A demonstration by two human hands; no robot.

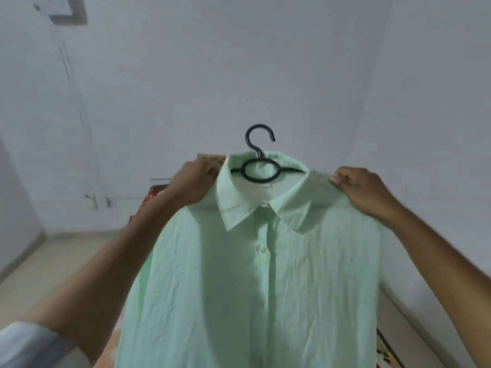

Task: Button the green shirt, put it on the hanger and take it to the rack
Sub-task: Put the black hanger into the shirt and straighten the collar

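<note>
— Where is the green shirt (255,274)?
— Centre frame, buttoned, hanging on the black hanger (260,158).
— And the grip?
— Left hand (195,183) and right hand (364,191) each pinch a shoulder.

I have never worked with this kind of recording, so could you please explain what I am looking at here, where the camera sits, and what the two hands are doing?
There is no machine: a person works with bare hands. The single picture comes from a wide-angle camera on the person's head, looking forward and down, so the edges look bent. The left hand and the right hand each grip a shoulder of the green shirt and hold it up in front of a pale wall. The shirt hangs on a black hanger, whose hook sticks up above the collar. The front looks buttoned where it shows. No rack is visible. Patterned fabric peeks out behind the shirt; I cannot tell what it is.
</note>
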